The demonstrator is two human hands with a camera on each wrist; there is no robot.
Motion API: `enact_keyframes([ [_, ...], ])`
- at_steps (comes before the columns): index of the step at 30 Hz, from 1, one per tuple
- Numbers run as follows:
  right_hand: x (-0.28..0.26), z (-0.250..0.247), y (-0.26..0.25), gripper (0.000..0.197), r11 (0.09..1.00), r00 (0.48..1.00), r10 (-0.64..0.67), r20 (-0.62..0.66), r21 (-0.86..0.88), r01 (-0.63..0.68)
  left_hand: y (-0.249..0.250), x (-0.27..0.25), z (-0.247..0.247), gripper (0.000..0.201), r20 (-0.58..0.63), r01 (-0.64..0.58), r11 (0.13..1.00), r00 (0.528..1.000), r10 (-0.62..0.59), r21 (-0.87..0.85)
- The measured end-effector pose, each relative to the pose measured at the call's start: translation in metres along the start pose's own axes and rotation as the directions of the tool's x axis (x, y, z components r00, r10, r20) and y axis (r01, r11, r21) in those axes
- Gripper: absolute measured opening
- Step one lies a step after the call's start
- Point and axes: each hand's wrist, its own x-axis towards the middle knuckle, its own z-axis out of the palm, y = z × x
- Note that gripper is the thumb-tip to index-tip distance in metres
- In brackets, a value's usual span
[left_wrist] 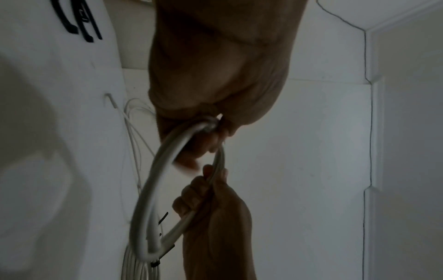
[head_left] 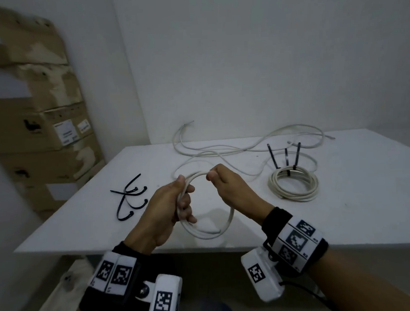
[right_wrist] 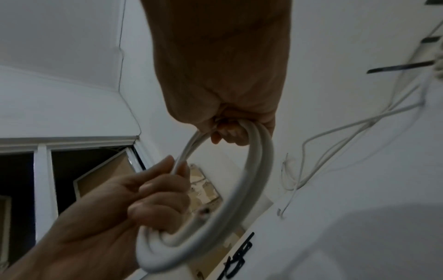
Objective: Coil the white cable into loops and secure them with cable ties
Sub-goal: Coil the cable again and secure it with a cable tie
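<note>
A white cable is wound into a few loops held above the white table. My left hand grips the left side of the loops, fingers curled round the strands. My right hand pinches the cable at the top of the loop. In the left wrist view the loops run from my left hand to the right hand. The right wrist view shows the loops between my right hand and left hand. The loose cable trails across the table's far side.
A finished white coil with three black ties sticking up lies at the right. Several loose black cable ties lie at the left. Stacked cardboard boxes stand by the left wall. The table's front edge is just below my hands.
</note>
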Motion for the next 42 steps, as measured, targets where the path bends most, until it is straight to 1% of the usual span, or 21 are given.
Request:
enact_keyframes([
  [2,0.005,0.018,-0.005,0.031,0.997,0.999,0.018,0.049,0.069,-0.021,-0.004,0.0,-0.015,0.041,-0.058,0.025,0.992,0.998,-0.033,-0.122],
  [4,0.01,0.034,-0.008,0.03,0.977,0.989,0.058,0.134,0.197,-0.084,-0.001,0.001,-0.035,0.038,-0.111,0.053,0.982,0.991,-0.074,-0.18],
  [7,0.023,0.05,-0.009,0.04,0.936,0.954,0.072,0.292,0.309,-0.165,0.006,0.001,-0.068,0.031,-0.206,0.07,0.987,0.974,-0.099,-0.146],
  [9,0.039,0.061,-0.009,0.044,0.928,0.932,0.089,0.352,0.31,-0.205,0.012,0.0,-0.088,0.031,-0.254,0.054,0.993,0.964,-0.08,-0.109],
  [11,0.06,0.076,-0.008,0.033,0.939,0.92,0.127,0.371,0.254,-0.232,0.019,-0.001,-0.106,0.034,-0.286,0.028,0.996,0.957,-0.049,-0.079],
  [12,0.07,0.084,-0.008,0.026,0.956,0.912,0.139,0.385,0.188,-0.225,0.021,-0.001,-0.115,0.036,-0.299,0.012,0.998,0.954,-0.029,-0.057],
  [14,0.091,0.104,-0.008,0.024,0.988,0.876,0.146,0.459,-0.023,-0.153,0.024,-0.002,-0.128,0.037,-0.32,-0.021,1.0,0.947,0.014,-0.018],
  [15,0.101,0.115,-0.009,0.027,0.985,0.845,0.142,0.515,-0.154,-0.072,0.024,-0.002,-0.134,0.038,-0.327,-0.036,0.999,0.945,0.033,-0.004],
  [16,0.111,0.126,-0.009,0.029,0.959,0.811,0.137,0.569,-0.28,0.034,0.024,-0.002,-0.139,0.038,-0.334,-0.045,0.999,0.942,0.046,0.01],
  [18,0.125,0.145,-0.011,0.033,0.865,0.754,0.15,0.639,-0.454,0.213,0.023,-0.001,-0.146,0.039,-0.341,-0.041,0.999,0.939,0.051,0.035],
  [20,0.135,0.158,-0.015,0.034,0.789,0.722,0.161,0.673,-0.528,0.316,0.022,0.001,-0.151,0.038,-0.338,-0.028,0.999,0.94,0.039,0.037],
  [22,0.141,0.166,-0.019,0.034,0.766,0.707,0.145,0.692,-0.531,0.362,0.021,0.004,-0.153,0.038,-0.333,-0.008,1.0,0.943,0.017,0.03],
  [24,0.146,0.172,-0.017,0.031,0.751,0.703,0.106,0.704,-0.52,0.408,0.02,0.007,-0.155,0.039,-0.332,0.012,1.0,0.943,-0.003,0.025],
  [27,0.146,0.171,-0.011,0.023,0.673,0.698,0.051,0.714,-0.541,0.504,0.018,0.009,-0.155,0.039,-0.329,0.038,0.999,0.944,-0.027,0.028],
  [29,0.142,0.162,-0.008,0.016,0.622,0.693,-0.002,0.721,-0.542,0.565,0.019,0.01,-0.153,0.038,-0.328,0.053,0.998,0.944,-0.038,0.035],
  [31,0.136,0.146,-0.008,0.015,0.598,0.705,-0.078,0.705,-0.533,0.599,0.019,0.011,-0.147,0.036,-0.325,0.066,0.997,0.945,-0.047,0.047],
  [35,0.124,0.1,-0.009,0.015,0.68,0.782,-0.161,0.602,-0.507,0.529,0.019,0.016,-0.128,0.032,-0.308,0.128,0.991,0.945,-0.113,0.031],
  [37,0.115,0.072,-0.009,0.009,0.717,0.812,-0.177,0.556,-0.493,0.493,0.02,0.021,-0.116,0.028,-0.278,0.158,0.987,0.948,-0.156,-0.016],
  [39,0.1,0.041,-0.011,0.003,0.724,0.844,-0.22,0.49,-0.498,0.478,0.02,0.026,-0.1,0.025,-0.263,0.166,0.986,0.951,-0.162,-0.008],
  [41,0.079,0.01,-0.014,0.002,0.714,0.86,-0.326,0.394,-0.493,0.497,0.02,0.029,-0.079,0.025,-0.262,0.161,0.986,0.954,-0.143,0.045],
  [42,0.066,-0.005,-0.016,0.004,0.707,0.856,-0.383,0.347,-0.487,0.514,0.021,0.031,-0.067,0.026,-0.26,0.15,0.986,0.957,-0.126,0.074],
])
